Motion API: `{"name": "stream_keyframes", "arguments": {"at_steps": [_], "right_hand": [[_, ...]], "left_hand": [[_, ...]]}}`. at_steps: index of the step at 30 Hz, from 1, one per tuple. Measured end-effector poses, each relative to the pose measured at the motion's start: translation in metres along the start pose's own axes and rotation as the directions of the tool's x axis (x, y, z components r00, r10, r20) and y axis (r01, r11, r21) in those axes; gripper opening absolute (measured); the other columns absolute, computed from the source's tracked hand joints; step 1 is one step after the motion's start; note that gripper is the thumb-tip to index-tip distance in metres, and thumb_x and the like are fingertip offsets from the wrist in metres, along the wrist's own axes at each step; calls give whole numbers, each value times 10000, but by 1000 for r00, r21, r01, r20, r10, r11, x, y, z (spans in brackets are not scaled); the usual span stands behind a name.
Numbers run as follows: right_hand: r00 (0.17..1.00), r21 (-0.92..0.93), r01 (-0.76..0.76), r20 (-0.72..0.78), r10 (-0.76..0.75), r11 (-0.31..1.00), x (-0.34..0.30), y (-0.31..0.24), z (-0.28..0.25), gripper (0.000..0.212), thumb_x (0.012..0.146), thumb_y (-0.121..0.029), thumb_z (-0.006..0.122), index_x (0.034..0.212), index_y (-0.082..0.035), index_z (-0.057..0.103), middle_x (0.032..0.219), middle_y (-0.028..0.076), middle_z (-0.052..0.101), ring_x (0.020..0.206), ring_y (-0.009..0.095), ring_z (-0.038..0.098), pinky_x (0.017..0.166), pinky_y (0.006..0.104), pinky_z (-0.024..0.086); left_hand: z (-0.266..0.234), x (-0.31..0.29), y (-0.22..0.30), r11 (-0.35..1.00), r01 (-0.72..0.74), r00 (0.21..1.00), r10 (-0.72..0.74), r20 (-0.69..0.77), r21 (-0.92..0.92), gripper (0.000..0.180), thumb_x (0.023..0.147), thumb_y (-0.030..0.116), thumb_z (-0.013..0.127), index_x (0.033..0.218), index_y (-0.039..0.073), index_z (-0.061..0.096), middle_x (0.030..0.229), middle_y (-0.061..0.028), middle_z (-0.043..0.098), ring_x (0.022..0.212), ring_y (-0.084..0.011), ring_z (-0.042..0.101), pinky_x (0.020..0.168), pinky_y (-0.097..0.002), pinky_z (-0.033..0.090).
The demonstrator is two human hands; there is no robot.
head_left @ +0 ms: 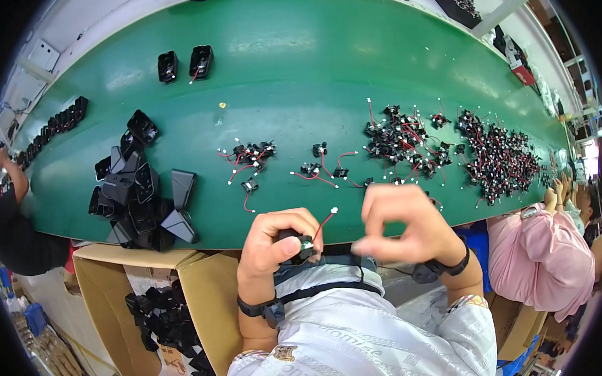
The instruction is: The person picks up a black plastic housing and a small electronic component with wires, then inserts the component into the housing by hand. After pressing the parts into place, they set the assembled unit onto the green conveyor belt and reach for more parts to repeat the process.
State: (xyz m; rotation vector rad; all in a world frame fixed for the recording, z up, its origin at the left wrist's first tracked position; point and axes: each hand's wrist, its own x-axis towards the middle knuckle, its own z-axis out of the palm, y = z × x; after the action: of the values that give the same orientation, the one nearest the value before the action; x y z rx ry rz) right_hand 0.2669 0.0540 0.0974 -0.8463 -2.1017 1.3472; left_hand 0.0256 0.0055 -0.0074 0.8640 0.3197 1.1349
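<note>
Black part (304, 250) | left grip (266, 244) closed round it | right grip (408, 222) curled, hold unclear (lettered shirt (368, 333))

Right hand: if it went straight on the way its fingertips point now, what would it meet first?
Probably the left hand, about where it grips the black part with the red wire. The right hand is blurred and depth is unclear, so it might pass above or below.

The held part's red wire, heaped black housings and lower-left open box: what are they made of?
Red wire: probably smooth plastic coating, evenly coloured; core hidden.
Black housings: likely satin moulded plastic, showing soft highlights.
Open box: apparently matte brown cardboard, with folded flaps.
</note>
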Motion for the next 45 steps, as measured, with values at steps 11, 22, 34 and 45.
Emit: {"name": "stream_keyframes", "arguments": {"at_steps": [11, 22, 34, 45], "right_hand": [[974, 73, 63, -223, -46, 995, 3, 13, 56, 195, 761, -28, 850, 942, -43, 779, 862, 71, 713, 760, 157, 685, 641, 265, 542], [855, -372, 205, -382, -350, 905, -4, 16, 64, 247, 669, 18, 849, 879, -63, 748, 838, 41, 665, 688, 208, 628, 586, 313, 511], [891, -550, 259, -181, -416, 794, -5, 14, 70, 346, 557, -27, 791, 893, -103, 756, 865, -1, 640, 722, 185, 565, 614, 317, 454], [916, -600, 225, -138, -377, 767, -6, 19, 76, 346, 543, -34, 773, 883, -82, 739, 897, 8, 622, 735, 198, 552, 607, 332, 431]], "left_hand": [[-6, 4, -10, 994, 49, 999, -48, -6, 100, 383, 860, 311, 727, 928, -64, 693, 929, -140, 670, 825, -192, 614, 751, -316, 483], [16, 11, -14, 949, 14, 922, -134, -363, -314, 457, 1060, 461, 383, 1120, 28, 518, 904, -106, 573, 754, -191, 553, 663, -316, 501], [44, 14, -14, 997, -79, 836, 74, -544, 14, 355, 1092, 368, 407, 1076, 34, 524, 983, -98, 518, 828, -212, 526, 795, -351, 496], [48, 19, -22, 975, -124, 786, -17, -618, -184, 294, 1080, 319, 444, 897, 92, 482, 927, -63, 497, 810, -160, 508, 736, -308, 461]]}}
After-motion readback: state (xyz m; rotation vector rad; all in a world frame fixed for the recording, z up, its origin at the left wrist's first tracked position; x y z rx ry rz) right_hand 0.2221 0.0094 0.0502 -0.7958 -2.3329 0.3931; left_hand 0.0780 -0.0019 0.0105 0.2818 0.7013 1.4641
